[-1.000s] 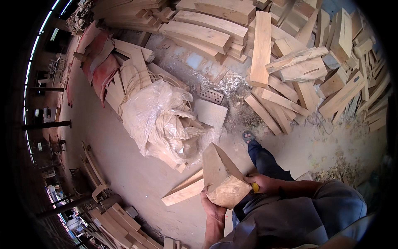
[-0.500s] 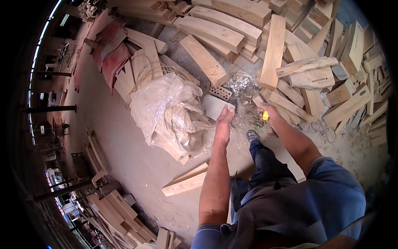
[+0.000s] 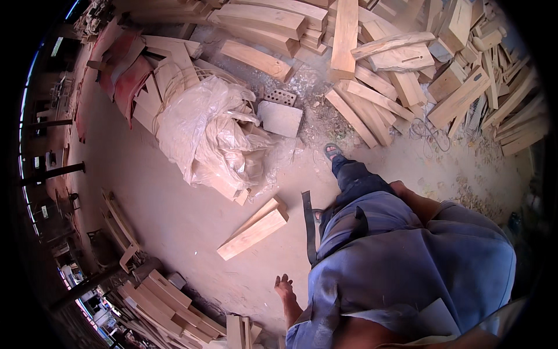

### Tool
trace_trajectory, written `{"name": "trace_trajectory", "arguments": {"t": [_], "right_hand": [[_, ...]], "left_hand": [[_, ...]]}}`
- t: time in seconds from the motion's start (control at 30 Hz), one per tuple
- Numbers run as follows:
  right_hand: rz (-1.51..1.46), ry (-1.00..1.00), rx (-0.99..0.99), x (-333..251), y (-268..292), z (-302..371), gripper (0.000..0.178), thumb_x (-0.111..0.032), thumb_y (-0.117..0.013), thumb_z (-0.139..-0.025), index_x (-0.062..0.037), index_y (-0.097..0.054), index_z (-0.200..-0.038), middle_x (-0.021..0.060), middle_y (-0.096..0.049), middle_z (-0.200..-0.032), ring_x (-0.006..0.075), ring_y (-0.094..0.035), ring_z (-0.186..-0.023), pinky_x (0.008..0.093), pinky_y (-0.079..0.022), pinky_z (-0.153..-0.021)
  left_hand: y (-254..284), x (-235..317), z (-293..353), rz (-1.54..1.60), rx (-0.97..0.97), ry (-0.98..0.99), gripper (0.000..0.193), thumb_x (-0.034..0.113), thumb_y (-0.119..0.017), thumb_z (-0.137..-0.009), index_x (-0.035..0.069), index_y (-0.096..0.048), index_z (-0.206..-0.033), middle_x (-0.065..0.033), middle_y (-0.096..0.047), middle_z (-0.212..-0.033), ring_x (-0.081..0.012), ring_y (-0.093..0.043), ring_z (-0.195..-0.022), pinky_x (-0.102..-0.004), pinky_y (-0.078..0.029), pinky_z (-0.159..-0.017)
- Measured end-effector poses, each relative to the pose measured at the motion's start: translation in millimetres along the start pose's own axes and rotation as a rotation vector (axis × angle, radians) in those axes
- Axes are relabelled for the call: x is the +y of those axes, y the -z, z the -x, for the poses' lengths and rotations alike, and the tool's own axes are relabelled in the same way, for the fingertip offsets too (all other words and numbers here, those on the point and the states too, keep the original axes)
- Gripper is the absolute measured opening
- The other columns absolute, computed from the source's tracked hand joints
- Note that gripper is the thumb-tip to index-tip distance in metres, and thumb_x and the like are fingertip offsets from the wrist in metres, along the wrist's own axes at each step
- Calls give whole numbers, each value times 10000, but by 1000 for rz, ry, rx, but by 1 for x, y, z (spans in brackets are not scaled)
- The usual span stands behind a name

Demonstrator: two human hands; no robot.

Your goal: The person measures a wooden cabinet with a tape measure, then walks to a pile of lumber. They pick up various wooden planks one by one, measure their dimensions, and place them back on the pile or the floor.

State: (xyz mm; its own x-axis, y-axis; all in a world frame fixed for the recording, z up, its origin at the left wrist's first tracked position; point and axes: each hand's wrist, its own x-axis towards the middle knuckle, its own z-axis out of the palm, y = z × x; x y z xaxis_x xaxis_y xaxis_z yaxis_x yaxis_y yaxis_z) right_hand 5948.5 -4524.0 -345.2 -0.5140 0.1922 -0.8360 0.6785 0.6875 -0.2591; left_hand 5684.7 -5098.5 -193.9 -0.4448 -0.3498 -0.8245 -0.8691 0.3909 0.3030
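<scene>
My left hand [image 3: 283, 286] hangs low over the dusty floor with its fingers apart and nothing in it. The closest wood to it is a pair of pale wooden pieces [image 3: 256, 230] lying on the floor ahead. My right hand [image 3: 399, 187] is drawn in beside my dark trousers at the waist. Its fingers are hidden behind the blue cloth of my clothes, so whether they hold anything does not show. Further ahead lie a whitish slab [image 3: 281, 119] and a brick with holes [image 3: 280, 97].
Crumpled clear plastic sheeting [image 3: 212, 131] covers stacked boards at left. Large timber blocks [image 3: 346, 41] and offcuts [image 3: 401, 87] pile up ahead and to the right. A loose wire [image 3: 430, 134] lies by the right pile. Planks [image 3: 154, 302] are stacked at lower left.
Both hands have pulled back from beside the slab: the left down and back, the right in to my waist. The small yellow thing in my right hand no longer shows. The view has shifted.
</scene>
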Motion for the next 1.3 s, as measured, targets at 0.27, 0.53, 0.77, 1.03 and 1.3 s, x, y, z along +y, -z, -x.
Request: {"name": "trace_trajectory", "arguments": {"t": [0.27, 0.53, 0.77, 1.03, 1.3], "right_hand": [[-146, 89, 409, -31, 37, -28, 430, -287, -597, -797, -13, -671, -1120, 257, -669, -1035, 402, -643, -1001, 439, -497, -910], [-125, 76, 375, -193, 131, 32, 534, -240, -685, -756, -47, -609, -1248, 199, -697, -1016, 350, -674, -964, 420, -521, -862], [-89, 564, -104, -340, 124, 86, 771, -126, -719, -754, -104, -399, -1455, 177, -654, -1060, 304, -636, -1015, 372, -499, -882], [-174, 755, -266, -334, 106, 78, 956, 29, -723, -725, -50, -216, -1532, 144, -622, -1187, 186, -614, -1026, 315, -476, -937], [-196, 761, -503, -307, 201, 55, 922, -225, -791, -696, -10, -331, -1466, 183, -613, -1272, 271, -603, -1175, 353, -464, -989]], "left_hand": [[-19, -114, 0, 190, -57, -69, 778, 135, -646, -847, -54, -265, -1498, -138, -644, -989, -234, -606, -731, -323, -445, -580], [-48, -63, 93, 74, -23, -101, 734, 160, -640, -862, -121, -309, -1454, -95, -644, -933, -146, -604, -880, -278, -476, -852], [-105, 60, 129, 355, -351, -443, 402, 146, -659, -934, -89, -580, -1250, -179, -662, -1172, -204, -619, -1072, -302, -473, -944], [-168, 105, 153, 261, -594, -519, 135, 75, -658, -871, -30, -679, -953, -37, -658, -789, -83, -555, -697, -278, -477, -645], [-232, 157, 167, 140, -590, -585, 165, -74, -645, -838, -4, -633, -987, 1, -626, -792, -74, -574, -709, -237, -469, -613]]}}
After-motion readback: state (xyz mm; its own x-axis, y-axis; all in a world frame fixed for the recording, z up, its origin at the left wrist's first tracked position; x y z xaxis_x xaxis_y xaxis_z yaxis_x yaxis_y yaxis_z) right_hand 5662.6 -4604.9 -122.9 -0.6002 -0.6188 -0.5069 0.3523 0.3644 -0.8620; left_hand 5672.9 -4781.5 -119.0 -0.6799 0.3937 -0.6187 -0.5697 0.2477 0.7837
